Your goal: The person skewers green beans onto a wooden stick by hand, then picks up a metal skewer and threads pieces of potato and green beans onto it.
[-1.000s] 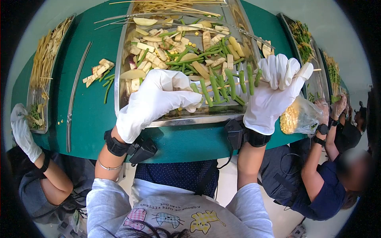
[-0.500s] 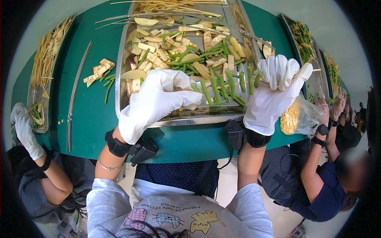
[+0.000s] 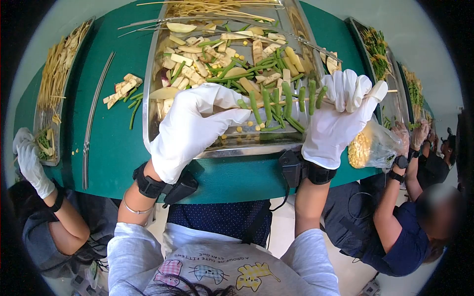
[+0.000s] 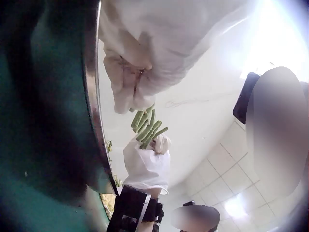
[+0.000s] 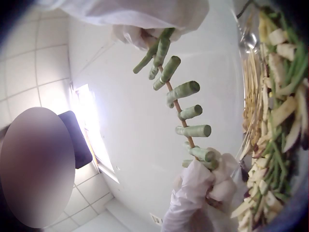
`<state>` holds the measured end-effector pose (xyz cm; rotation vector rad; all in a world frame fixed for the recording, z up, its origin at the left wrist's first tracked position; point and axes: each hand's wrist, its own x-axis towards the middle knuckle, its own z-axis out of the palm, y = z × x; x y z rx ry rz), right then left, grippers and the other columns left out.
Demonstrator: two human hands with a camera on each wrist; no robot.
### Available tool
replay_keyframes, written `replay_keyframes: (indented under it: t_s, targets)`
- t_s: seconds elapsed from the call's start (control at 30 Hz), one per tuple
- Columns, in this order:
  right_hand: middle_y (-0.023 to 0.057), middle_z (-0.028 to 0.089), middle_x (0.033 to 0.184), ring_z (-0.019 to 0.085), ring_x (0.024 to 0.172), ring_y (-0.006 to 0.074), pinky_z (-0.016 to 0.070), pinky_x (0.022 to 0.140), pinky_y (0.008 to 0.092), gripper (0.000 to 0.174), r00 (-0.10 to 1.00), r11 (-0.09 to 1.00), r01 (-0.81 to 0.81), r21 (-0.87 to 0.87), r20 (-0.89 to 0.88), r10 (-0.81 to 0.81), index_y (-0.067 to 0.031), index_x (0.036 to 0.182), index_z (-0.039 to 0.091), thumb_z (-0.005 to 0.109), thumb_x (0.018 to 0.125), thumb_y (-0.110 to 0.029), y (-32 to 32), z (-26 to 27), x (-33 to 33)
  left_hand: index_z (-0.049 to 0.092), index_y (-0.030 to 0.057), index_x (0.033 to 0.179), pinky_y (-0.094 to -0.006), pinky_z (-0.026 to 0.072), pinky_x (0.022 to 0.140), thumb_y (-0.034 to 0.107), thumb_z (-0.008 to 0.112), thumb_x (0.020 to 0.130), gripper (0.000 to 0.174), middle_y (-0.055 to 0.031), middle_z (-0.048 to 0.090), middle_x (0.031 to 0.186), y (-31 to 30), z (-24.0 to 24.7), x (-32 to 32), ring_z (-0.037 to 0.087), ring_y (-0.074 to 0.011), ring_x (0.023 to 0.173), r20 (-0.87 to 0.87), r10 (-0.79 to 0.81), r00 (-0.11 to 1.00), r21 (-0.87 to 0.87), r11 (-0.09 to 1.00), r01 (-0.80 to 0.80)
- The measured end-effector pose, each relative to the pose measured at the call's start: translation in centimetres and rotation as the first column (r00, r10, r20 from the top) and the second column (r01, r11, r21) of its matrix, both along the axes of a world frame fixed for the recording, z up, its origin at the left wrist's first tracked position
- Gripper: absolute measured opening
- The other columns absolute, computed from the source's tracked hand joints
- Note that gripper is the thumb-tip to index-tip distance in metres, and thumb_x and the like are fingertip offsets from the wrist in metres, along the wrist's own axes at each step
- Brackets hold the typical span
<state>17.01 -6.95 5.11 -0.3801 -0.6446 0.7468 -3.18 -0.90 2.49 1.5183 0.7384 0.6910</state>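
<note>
My gloved right hand (image 3: 343, 113) curls its fingers round a thin wooden skewer (image 3: 393, 91), whose bare end sticks out past the palm. Several short pieces of green bean (image 3: 288, 100) are threaded crosswise along it, between the two hands. At the skewer's other end my gloved left hand (image 3: 190, 128) pinches the endmost green bean piece (image 3: 242, 103) between thumb and fingers. The right wrist view shows the row of bean pieces (image 5: 183, 91) from below, spaced along the stick. Both hands are held over the near part of a metal tray (image 3: 232, 151).
Cut vegetables (image 3: 195, 74) and loose corn kernels lie in the tray, with bare skewers (image 3: 217, 9) at its far end. Metal skewers (image 3: 94, 118) lie on the green table (image 3: 116, 158). A plastic bag of corn (image 3: 360, 148) is beside my right wrist. People work at both sides.
My left hand has shifted slightly right, and the bean pieces now stand a little higher at that end. Corn kernels show below the left fingers. The right hand stays almost still.
</note>
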Motion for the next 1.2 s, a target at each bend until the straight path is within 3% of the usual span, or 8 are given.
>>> replay_keyframes:
  t_s: [0.23,0.33,0.43,0.53,0.63,0.73,1.03,1.2]
  targets:
    - [-0.0023,0.025,0.053,0.022,0.048,0.0096,0.0218,0.05,0.0259,0.051,1.0,1.0,0.027,-0.015,0.012,-0.027,-0.0124,0.054,0.03,0.034,0.098,-0.039,-0.1,0.2,-0.1,0.056,0.0033,0.068,-0.021,0.0436,0.055,0.002,0.07,0.074,0.015,-0.0031,0.063,0.073,0.3,0.8,-0.1,0.059,-0.0081,0.065,-0.197,-0.038,0.98,-0.082,0.996,0.022]
    - [-0.0022,0.026,0.053,0.023,0.048,0.0096,0.0219,0.05,0.0261,0.051,1.0,1.0,0.016,-0.017,0.014,-0.016,-0.0128,0.054,0.03,0.034,0.098,-0.039,-0.1,0.2,-0.1,0.061,0.0059,0.074,-0.0179,0.0284,0.046,0.016,0.072,0.075,0.015,0.0059,0.054,0.054,0.6,0.0,-0.3,0.037,0.0017,0.048,-0.109,-0.065,0.992,-0.061,0.996,0.059]
    - [-0.0023,0.026,0.053,0.023,0.048,0.0095,0.0219,0.049,0.0259,0.051,1.0,1.0,-0.007,-0.002,0.016,0.007,-0.0129,0.054,0.03,0.034,0.098,-0.038,-0.1,0.3,-0.3,0.061,0.0055,0.075,-0.0181,0.0316,0.046,0.014,0.071,0.077,0.013,0.0037,0.057,0.057,0.7,0.3,-0.3,0.041,0.0011,0.05,-0.126,-0.105,0.986,-0.134,0.987,0.088]
    - [-0.0026,0.025,0.052,0.022,0.047,0.0091,0.0217,0.049,0.0254,0.051,1.0,1.0,-0.012,0.017,0.018,0.011,-0.013,0.054,0.03,0.033,0.098,-0.038,-0.1,0.2,-0.3,0.048,0.0069,0.071,-0.0197,0.0426,0.054,0.002,0.067,0.077,0.021,-0.0029,0.062,0.071,0.7,0.7,-0.3,0.06,-0.0086,0.064,-0.064,-0.152,0.986,-0.219,0.966,0.135]
    - [-0.003,0.025,0.052,0.022,0.047,0.0086,0.0213,0.049,0.0248,0.051,0.999,0.999,-0.025,0.029,0.039,0.024,-0.0132,0.054,0.03,0.033,0.098,-0.039,0.0,0.3,-0.3,0.047,0.0067,0.07,-0.0198,0.043,0.055,0.001,0.065,0.077,0.021,-0.0033,0.062,0.07,0.6,1.2,-0.1,0.06,-0.0086,0.064,-0.081,-0.141,0.987,-0.218,0.968,0.121]
    - [-0.0031,0.024,0.052,0.021,0.046,0.0081,0.0208,0.048,0.0245,0.051,1.0,1.0,0.001,0.007,0.021,-0.001,-0.0135,0.054,0.03,0.033,0.098,-0.039,0.0,0.3,-0.4,0.06,0.0035,0.078,-0.0191,0.0395,0.051,0.011,0.069,0.078,0.012,-0.0023,0.064,0.066,0.7,0.4,-0.3,0.055,-0.0026,0.059,-0.055,-0.149,0.987,-0.194,0.971,0.136]
    - [-0.0037,0.024,0.051,0.021,0.045,0.0076,0.0205,0.047,0.0241,0.051,0.999,1.0,-0.004,0.027,0.038,0.003,-0.0139,0.054,0.029,0.032,0.098,-0.04,0.1,0.4,-0.6,0.051,0.0061,0.071,-0.0193,0.0413,0.054,0.006,0.067,0.077,0.017,-0.005,0.064,0.069,0.7,2.0,-0.1,0.059,-0.0079,0.061,-0.141,-0.226,0.964,-0.236,0.953,0.189]
    - [-0.004,0.025,0.051,0.022,0.045,0.0075,0.0206,0.047,0.0242,0.051,0.999,0.999,-0.029,0.039,0.032,0.028,-0.0139,0.054,0.03,0.032,0.098,-0.04,0.0,0.4,-0.5,0.053,0.0054,0.073,-0.0191,0.0408,0.054,0.007,0.067,0.077,0.015,-0.0048,0.065,0.07,0.8,1.6,-0.2,0.059,-0.0087,0.06,-0.063,-0.231,0.971,-0.286,0.936,0.204]
